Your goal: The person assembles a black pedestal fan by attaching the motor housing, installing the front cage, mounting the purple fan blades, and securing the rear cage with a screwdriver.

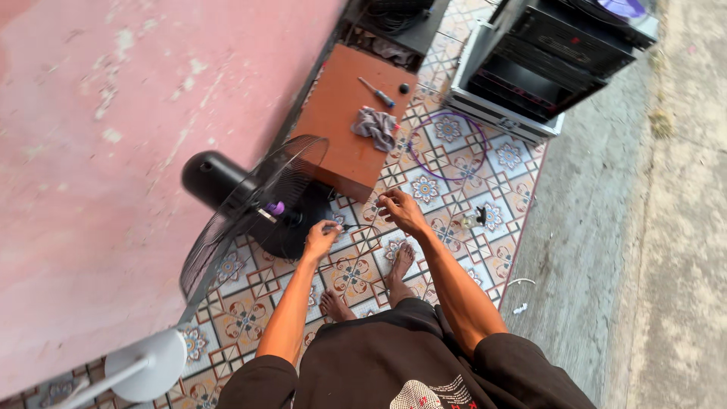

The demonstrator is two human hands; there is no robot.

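On the tiled floor (454, 151), my left hand (321, 237) pinches a small dark part by the fan's (250, 204) grille while my right hand (401, 210) holds a thin wire taut, fingers closed, a screwdriver (376, 92) well apart.

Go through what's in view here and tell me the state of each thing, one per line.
Fan: tipped sideways, front grille off, blades absent.
Left hand: closed on a small dark tool by the fan.
Right hand: pinching something small, unclear what.
Screwdriver: lying unused on the brown box.
Rag: crumpled.
Purple ring: flat on tiles.
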